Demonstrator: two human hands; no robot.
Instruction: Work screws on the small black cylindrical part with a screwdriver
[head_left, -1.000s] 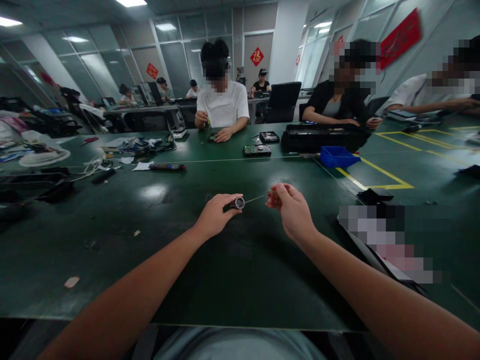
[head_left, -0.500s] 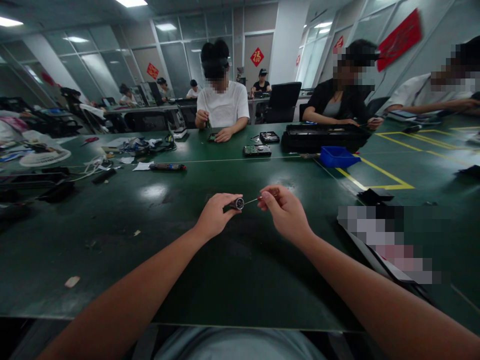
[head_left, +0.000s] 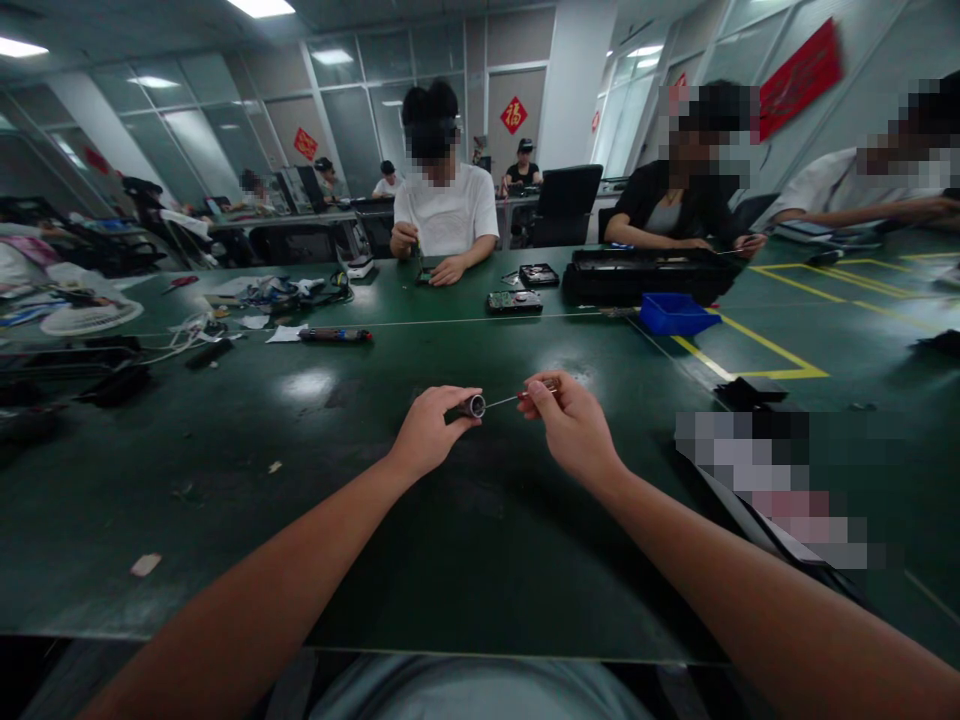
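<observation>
Low over the green table (head_left: 450,560), left hand (head_left: 427,432) clenched on a small metal cylinder (head_left: 473,405), open end facing right; right hand (head_left: 574,430) pinches a thin screwdriver (head_left: 502,400), shaft level, tip pointing left at that mouth

A long dark green table (head_left: 225,480) filled the room, with yellow tape lines (head_left: 750,345) marked across its right part. Glass partition walls (head_left: 225,110) ran along the back, bearing red paper decorations (head_left: 514,113). A white pillar (head_left: 574,80) stood behind a black office chair (head_left: 566,200), and ceiling light panels (head_left: 259,6) glowed overhead.
</observation>
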